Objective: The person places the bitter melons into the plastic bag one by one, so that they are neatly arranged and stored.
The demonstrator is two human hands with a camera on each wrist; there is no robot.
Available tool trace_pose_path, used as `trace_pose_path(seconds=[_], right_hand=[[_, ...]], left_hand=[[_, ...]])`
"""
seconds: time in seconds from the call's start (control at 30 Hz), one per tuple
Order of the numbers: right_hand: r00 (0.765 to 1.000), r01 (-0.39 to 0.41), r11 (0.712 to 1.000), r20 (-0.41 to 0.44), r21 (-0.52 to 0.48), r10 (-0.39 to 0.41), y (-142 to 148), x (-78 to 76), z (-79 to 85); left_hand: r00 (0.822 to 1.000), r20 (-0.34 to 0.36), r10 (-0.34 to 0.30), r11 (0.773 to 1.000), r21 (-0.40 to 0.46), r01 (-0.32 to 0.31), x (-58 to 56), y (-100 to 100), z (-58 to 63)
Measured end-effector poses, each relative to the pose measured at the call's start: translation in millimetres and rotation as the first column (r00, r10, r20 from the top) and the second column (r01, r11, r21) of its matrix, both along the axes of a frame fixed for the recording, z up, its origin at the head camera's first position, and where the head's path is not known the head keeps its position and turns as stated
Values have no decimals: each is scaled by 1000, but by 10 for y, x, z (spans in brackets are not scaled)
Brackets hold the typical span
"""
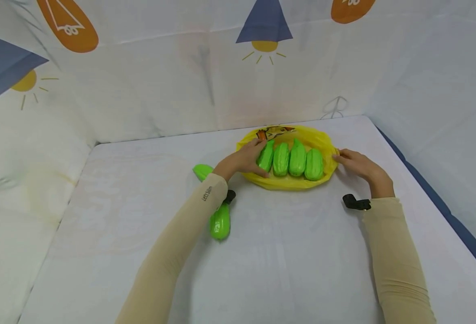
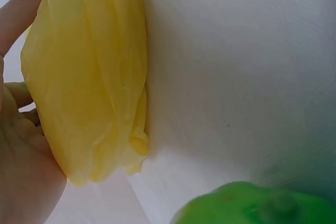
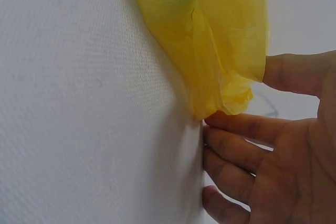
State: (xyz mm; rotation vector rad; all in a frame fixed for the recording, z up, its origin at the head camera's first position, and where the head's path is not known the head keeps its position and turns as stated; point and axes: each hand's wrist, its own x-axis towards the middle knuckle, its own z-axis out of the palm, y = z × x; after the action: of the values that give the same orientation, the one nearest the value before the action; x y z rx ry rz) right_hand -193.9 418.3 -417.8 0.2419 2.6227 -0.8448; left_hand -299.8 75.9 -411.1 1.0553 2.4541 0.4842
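Observation:
An opened yellow plastic bag (image 1: 288, 182) lies on the table with several glossy, ridged green gourds (image 1: 297, 158) side by side inside it. My left hand (image 1: 243, 158) reaches over the bag's left rim, its thumb and fingers at either end of the leftmost gourd (image 1: 265, 155). In the left wrist view the yellow bag (image 2: 86, 77) hides part of that hand. At the right rim, my right hand (image 1: 359, 165) pinches the bag's edge between thumb and forefinger. The right wrist view shows the thumb (image 3: 294, 74) against the yellow plastic, other fingers spread below.
Near my left forearm lie more green gourds, one at the front (image 1: 219, 222) and one partly hidden behind the wrist (image 1: 202, 171). The white table (image 1: 286, 261) meets a patterned white cloth wall (image 1: 160, 90) at the back. A black wrist camera (image 1: 356, 202) juts from the right sleeve.

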Motion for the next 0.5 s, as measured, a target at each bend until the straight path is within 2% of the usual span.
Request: trace_pose_path(seconds=[0.2,0.5], right_hand=[[1000,3,1000,3,-4,-3,-8,9,-4],[1000,-6,1000,-8,-2,6,-5,13,0]], left_hand=[[1000,3,-3,999,43,3,-21,-29,-22],[1000,28,7,988,152,-12,23,-110,44]])
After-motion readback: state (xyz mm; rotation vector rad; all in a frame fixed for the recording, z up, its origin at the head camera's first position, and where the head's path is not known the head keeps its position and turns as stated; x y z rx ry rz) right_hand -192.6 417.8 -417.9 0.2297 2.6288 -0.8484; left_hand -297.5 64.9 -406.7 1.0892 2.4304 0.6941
